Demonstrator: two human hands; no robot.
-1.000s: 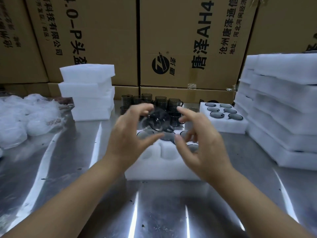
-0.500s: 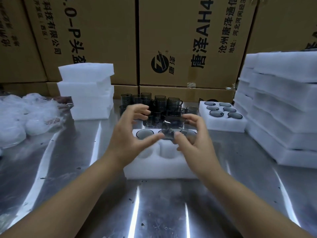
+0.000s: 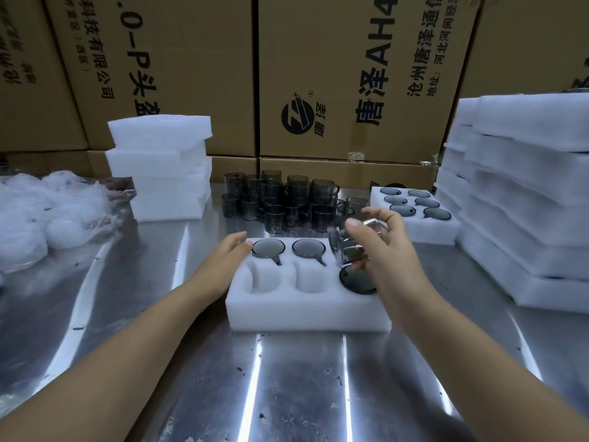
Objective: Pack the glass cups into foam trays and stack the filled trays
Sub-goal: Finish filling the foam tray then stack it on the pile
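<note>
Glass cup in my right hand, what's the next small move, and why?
Probably lower the glass cup into the back-right pocket of the foam tray: the right hand holds it tilted there, and that row's other two pockets are filled.

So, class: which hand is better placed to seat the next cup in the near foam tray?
Right. The right hand holds a glass cup over the foam tray; the left hand rests empty on its corner.

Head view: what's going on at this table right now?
A person's right hand holds a smoky glass cup, tilted, over the back right pocket of the white foam tray. The left hand rests on the tray's left edge. Three cups sit in it; the front left and middle pockets are empty. Loose cups stand behind.
</note>
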